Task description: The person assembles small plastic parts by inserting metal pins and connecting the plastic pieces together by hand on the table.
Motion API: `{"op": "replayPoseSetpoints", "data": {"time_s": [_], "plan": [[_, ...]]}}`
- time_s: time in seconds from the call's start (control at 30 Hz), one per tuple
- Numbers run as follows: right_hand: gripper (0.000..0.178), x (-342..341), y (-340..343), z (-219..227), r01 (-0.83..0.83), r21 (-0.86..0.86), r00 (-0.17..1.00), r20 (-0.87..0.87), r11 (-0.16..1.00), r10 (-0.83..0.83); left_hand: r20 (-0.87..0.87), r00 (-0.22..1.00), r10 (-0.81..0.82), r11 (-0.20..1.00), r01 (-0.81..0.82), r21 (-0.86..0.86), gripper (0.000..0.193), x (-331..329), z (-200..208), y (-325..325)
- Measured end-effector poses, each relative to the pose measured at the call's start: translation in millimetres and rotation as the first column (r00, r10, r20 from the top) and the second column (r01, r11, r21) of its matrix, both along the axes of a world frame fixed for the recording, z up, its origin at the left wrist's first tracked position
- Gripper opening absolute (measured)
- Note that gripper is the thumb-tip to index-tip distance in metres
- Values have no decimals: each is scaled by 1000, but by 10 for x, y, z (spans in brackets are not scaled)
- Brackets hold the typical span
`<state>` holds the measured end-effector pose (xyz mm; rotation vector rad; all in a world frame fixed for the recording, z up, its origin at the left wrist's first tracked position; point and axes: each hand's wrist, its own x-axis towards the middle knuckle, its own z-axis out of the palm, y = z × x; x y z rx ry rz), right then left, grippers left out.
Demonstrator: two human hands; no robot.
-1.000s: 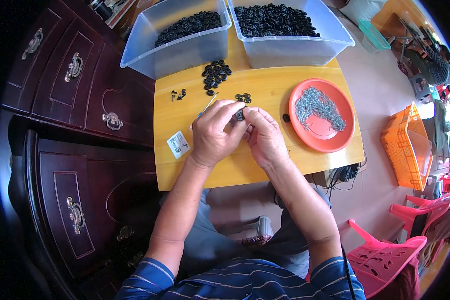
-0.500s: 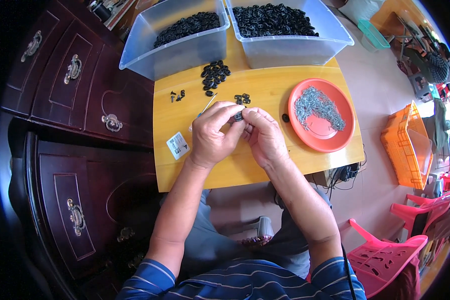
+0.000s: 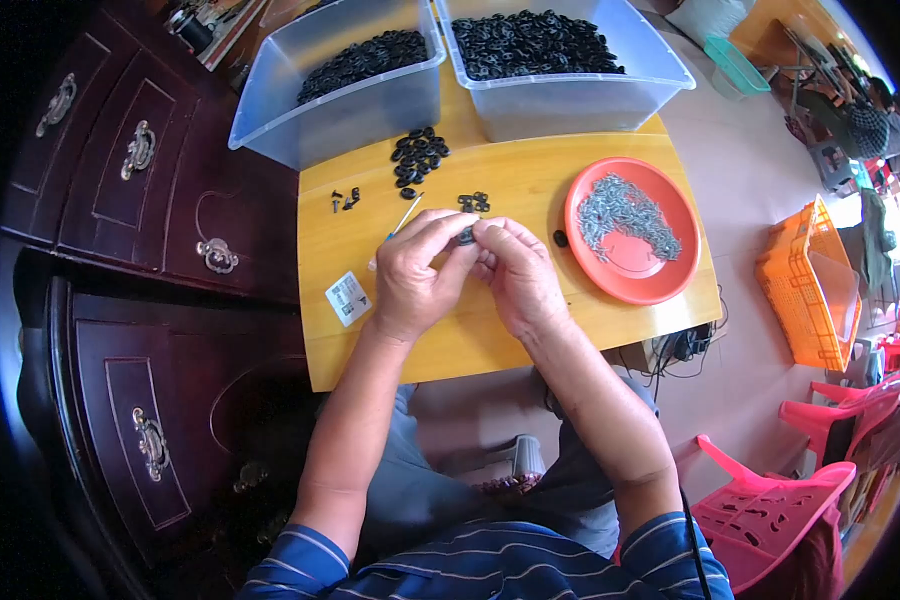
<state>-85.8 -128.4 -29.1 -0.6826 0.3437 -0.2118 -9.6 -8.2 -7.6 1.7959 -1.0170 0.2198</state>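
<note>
Over the middle of the yellow table (image 3: 440, 360), my left hand (image 3: 415, 275) and my right hand (image 3: 522, 275) meet fingertip to fingertip. Both are closed on one small black oval plastic part (image 3: 466, 236), mostly covered by thumbs and fingers. Just beyond them lie a few small black two-holed pieces (image 3: 473, 202). A thin tool with a pale shaft (image 3: 408, 213) is partly hidden behind my left hand. To my right, a red plate (image 3: 610, 284) holds many small silver screws (image 3: 625, 215). One black oval piece (image 3: 560, 239) rests beside the plate.
Two clear bins (image 3: 345, 130) (image 3: 570, 110) full of black parts stand at the far edge. A loose pile of black ovals (image 3: 420, 158), some small dark screws (image 3: 345, 202) and a white label (image 3: 348, 298) lie leftward. Dark drawers (image 3: 150, 330) flank the left; an orange crate (image 3: 805, 290) and pink chair (image 3: 770, 510) stand right.
The whole view has shifted slightly, so the table things sit a little further left. Both hands keep their hold on the small black oval part, with hardly any change in the fingers.
</note>
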Motion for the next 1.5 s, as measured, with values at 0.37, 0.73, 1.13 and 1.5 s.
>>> {"op": "replayPoseSetpoints", "data": {"time_s": [0.37,0.73,1.13,1.5], "plan": [[13,34,-6,3,17,-35,999,36,999,-15,-63,995,-76,997,78,18,27,5,60,-13],[17,21,-143,77,-91,-466,996,-51,880,76,-68,998,-17,1000,17,-5,14,49,34,67],[16,-162,-757,356,263,-478,963,72,838,-262,-67,993,92,995,-89,42,39,876,939,39],[14,-356,-1078,454,399,-405,915,112,823,-388,-9,999,46,892,-37,451,15,137,55,-182]]}}
